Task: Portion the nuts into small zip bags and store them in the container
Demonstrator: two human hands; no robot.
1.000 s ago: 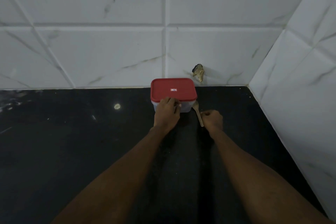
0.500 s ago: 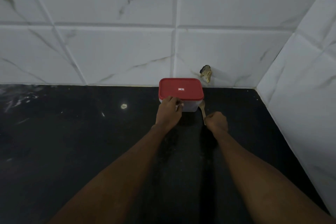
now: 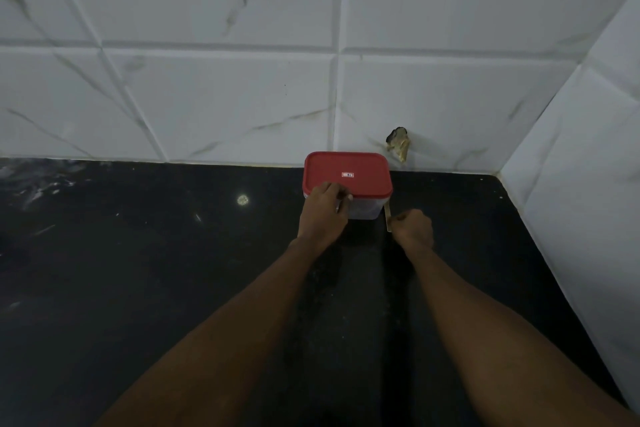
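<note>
Container (image 3: 365,210) | closed, ahead of both hands | left hand (image 3: 323,215) grips lid (image 3: 347,172) at near edge; right hand (image 3: 414,227) just beside, curled round wooden stick (image 3: 387,217)

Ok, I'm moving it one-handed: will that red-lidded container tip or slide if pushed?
Probably slides: the container is squat and sits flat on the glossy counter. Likely stiff: its lid looks seated flat under the left hand gripping its edge. Weight can't be judged; the contents don't show.
</note>
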